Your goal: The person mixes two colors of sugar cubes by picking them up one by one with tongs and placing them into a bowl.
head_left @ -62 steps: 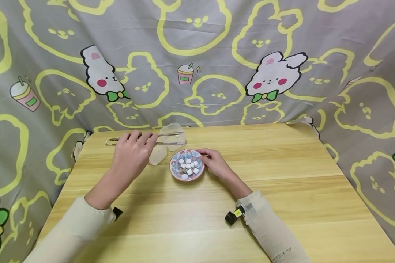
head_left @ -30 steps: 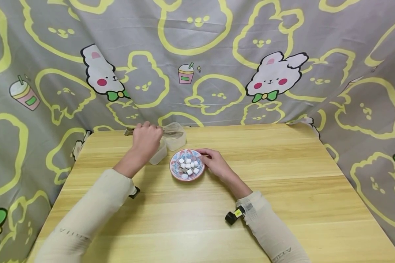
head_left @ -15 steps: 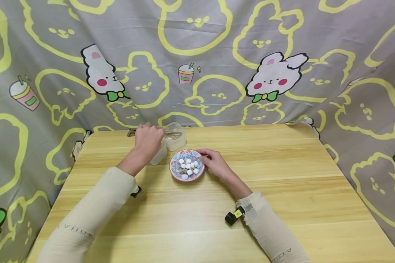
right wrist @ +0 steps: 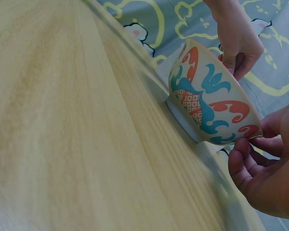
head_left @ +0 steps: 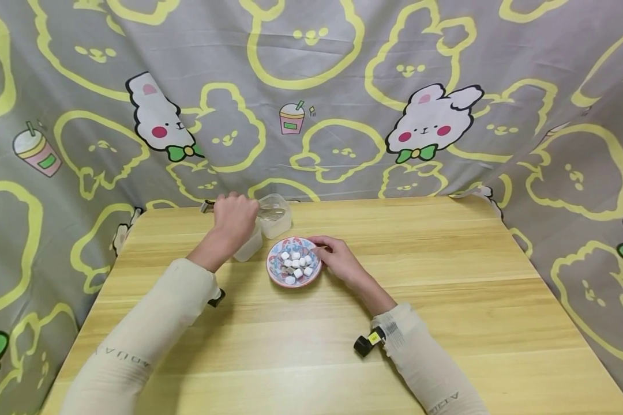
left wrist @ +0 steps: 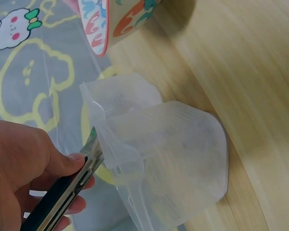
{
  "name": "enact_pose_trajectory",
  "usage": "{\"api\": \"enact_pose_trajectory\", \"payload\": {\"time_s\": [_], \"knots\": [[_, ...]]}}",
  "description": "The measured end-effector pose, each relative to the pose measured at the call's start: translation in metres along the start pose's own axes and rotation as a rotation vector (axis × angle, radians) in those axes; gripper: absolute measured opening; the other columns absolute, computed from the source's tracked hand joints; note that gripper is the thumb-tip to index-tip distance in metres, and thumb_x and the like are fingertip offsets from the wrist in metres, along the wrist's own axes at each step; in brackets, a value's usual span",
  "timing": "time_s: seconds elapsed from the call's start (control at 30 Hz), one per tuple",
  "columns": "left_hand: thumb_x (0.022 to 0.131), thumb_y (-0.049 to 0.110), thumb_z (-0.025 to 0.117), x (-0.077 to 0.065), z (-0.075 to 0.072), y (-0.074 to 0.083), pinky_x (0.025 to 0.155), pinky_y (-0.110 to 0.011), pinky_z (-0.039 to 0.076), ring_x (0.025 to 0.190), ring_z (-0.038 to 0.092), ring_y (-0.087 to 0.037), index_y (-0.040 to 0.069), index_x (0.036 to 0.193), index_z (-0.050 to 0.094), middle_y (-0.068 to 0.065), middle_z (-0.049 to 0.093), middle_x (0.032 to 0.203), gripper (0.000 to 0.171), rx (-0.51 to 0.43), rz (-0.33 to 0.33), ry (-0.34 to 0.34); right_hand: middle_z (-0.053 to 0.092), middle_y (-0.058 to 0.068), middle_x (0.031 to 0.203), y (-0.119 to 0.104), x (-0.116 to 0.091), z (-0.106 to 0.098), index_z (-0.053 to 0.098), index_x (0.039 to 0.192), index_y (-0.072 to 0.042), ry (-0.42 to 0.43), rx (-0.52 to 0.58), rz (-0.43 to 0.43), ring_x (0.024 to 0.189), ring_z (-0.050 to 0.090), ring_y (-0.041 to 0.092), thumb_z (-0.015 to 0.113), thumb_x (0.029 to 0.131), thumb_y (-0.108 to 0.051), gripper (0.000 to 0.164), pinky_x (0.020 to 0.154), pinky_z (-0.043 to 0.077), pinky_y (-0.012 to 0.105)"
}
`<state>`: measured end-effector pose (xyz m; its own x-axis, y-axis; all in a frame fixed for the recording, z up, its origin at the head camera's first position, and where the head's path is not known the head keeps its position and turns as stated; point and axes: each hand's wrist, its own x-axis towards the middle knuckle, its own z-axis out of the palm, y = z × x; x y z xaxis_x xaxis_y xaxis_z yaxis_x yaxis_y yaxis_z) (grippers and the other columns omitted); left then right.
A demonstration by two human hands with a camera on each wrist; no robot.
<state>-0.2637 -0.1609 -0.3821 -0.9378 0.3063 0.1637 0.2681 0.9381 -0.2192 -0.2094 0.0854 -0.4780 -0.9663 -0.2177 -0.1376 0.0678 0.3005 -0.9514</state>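
My left hand grips metal tongs, their two arms pressed close together. In the head view, the tongs' tips reach into the farther of two translucent plastic containers; the left wrist view hides those tips behind plastic walls. The nearer container stands right beside it, partly covered by my left hand. A patterned bowl with red and blue decoration sits to the right of the containers, holding several white cubes and a few brownish pieces. My right hand pinches the bowl's rim between thumb and fingers.
All this stands toward the back edge of a wooden table. A grey cloth with yellow outlines and cartoon rabbits hangs behind and along the sides. A small black device is strapped at the right sleeve.
My left hand has moved away and slightly right, bringing the spread tongs together with their tips in the farther container. My right hand and the bowl have stayed in place.
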Motion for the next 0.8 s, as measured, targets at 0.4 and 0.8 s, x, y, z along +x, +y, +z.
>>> {"api": "enact_pose_trajectory", "payload": {"time_s": [0.4, 0.8], "knots": [[0.088, -0.001, 0.061, 0.0006, 0.0000, -0.0020, 0.064, -0.044, 0.047, 0.067, 0.058, -0.028, 0.015, 0.062, 0.061, -0.005, 0.057, 0.063, 0.031, -0.014, 0.002, 0.024, 0.066, 0.009, 0.140, 0.0011, 0.0007, 0.0005, 0.066, 0.139, -0.012, 0.002, 0.005, -0.002, 0.123, 0.062, 0.022, 0.057, 0.105, -0.016, 0.035, 0.105, 0.050, 0.038], [0.093, 0.001, 0.059, 0.0013, -0.0067, 0.0036, 0.073, -0.047, 0.051, 0.073, 0.059, -0.030, 0.014, 0.075, 0.072, -0.008, 0.067, 0.073, 0.027, 0.018, 0.019, -0.003, 0.067, 0.011, 0.137, 0.0018, 0.0009, 0.0007, 0.066, 0.139, -0.010, -0.007, 0.029, -0.014, 0.119, 0.062, 0.021, 0.056, 0.105, -0.015, 0.035, 0.096, 0.051, 0.029]]}}
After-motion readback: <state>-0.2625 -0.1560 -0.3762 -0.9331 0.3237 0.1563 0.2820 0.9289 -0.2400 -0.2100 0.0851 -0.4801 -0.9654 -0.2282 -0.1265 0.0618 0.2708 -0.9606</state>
